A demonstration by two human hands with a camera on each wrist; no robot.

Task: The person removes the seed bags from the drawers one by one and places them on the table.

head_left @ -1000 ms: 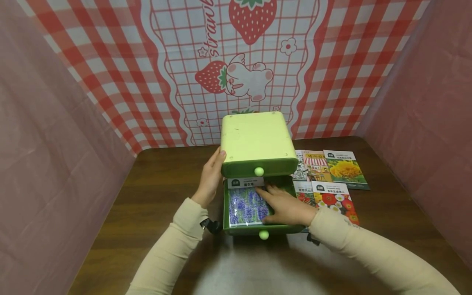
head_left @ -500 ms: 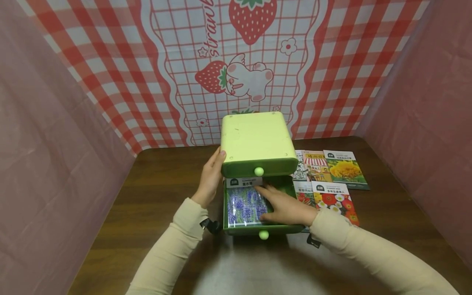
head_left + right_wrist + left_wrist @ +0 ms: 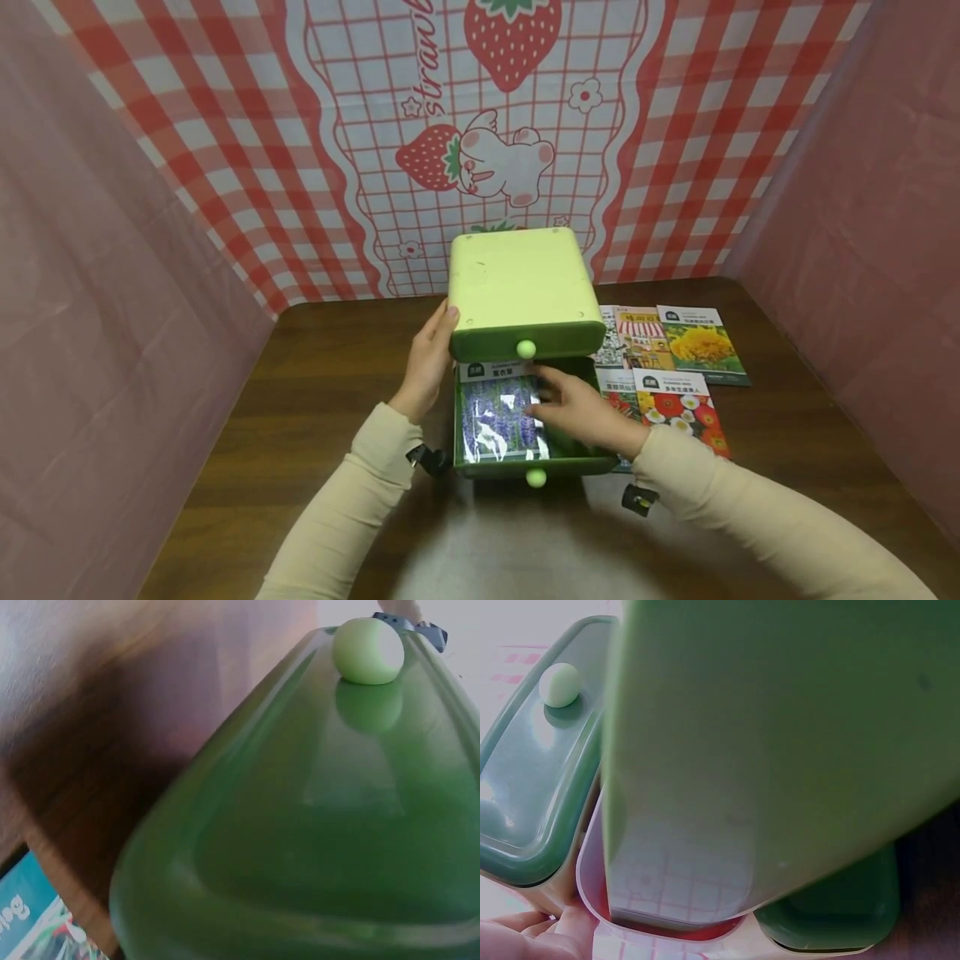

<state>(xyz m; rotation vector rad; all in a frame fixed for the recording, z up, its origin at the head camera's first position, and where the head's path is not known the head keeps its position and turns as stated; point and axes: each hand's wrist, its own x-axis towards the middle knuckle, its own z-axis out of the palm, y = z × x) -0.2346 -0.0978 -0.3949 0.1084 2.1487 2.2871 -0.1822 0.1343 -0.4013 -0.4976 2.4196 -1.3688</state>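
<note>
My left hand (image 3: 427,354) rests against the left side of a cream-topped mini drawer cabinet (image 3: 525,279), thumb near its upper front corner. The lower drawer (image 3: 592,465) in the head view is pulled out, its pale round knob (image 3: 367,651) facing forward. Inside, on the left, lies a seed packet (image 3: 498,421) with a purple lavender picture and glare across it. My right hand (image 3: 588,412) is over the drawer, thumb and fingertips right at the packet's right edge and apart from each other. The right wrist view shows only the drawer's green front, not the fingers.
Several flower seed packets lie on the wooden table right of the cabinet, including one with a yellow flower (image 3: 701,346) and one with red poppies (image 3: 682,412). The shut upper drawer (image 3: 487,343) overhangs the view. Another green drawer front (image 3: 829,907) sits underneath. A checked cloth (image 3: 225,150) hangs behind.
My right hand has drawn its thumb up from the packet's lower edge and its fingers have bent. The lavender packet has shifted slightly left and catches more glare. My left hand stays put.
</note>
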